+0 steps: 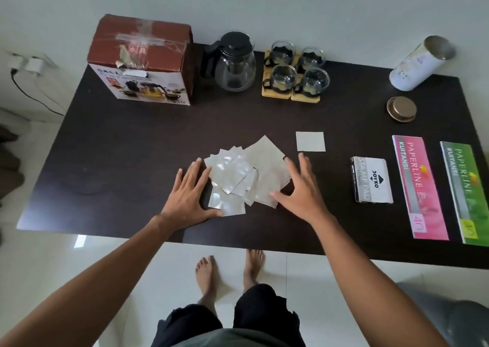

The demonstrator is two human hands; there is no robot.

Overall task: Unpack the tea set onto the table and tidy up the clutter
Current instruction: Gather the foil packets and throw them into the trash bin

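Head view showed both hands flat and spread, left hand [189, 190] and right hand [299, 188] flanking the loose foil sachets [242, 174] near the bench's [119, 140] front edge, gripping nothing. Sweeping inward evenly would likely stack them, with one stray sachet [310, 141] to collect. Teapot [234, 62] and cups [295, 69] stood along the back edge beside the box [143, 61]; pale tile floor lay below.

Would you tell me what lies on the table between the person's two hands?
In the head view, a loose pile of silvery sachets lies between the left hand and the right hand; both touch its edges.
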